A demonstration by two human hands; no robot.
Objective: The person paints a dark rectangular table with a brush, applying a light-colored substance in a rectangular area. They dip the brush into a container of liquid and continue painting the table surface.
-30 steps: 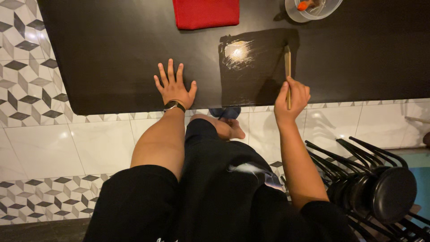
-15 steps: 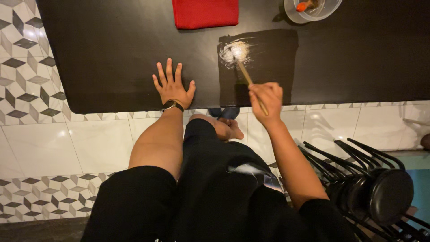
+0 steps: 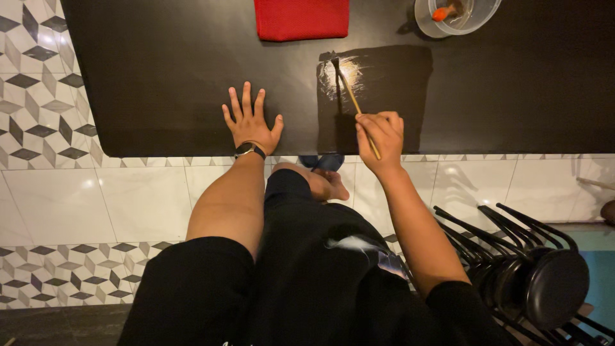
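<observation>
My left hand [image 3: 250,122] lies flat on the black table [image 3: 160,77], fingers spread, a dark watch on its wrist. My right hand [image 3: 379,136] grips a thin wooden-handled brush [image 3: 354,99] near the table's front edge. The brush slants up to the left, and its tip rests at the upper left corner of a glossy, wet-looking rectangular patch [image 3: 384,90] on the tabletop. A bright reflection shines on the patch beside the brush tip.
A folded red cloth [image 3: 301,18] lies at the table's far edge. A clear container [image 3: 456,14] holding something orange stands at the far right. Stacked black chairs [image 3: 538,275] stand on the tiled floor to my right. My bare foot [image 3: 320,182] shows below the table edge.
The right hand swept the brush from the patch's right edge across to its upper left corner. The left hand stayed flat in place.
</observation>
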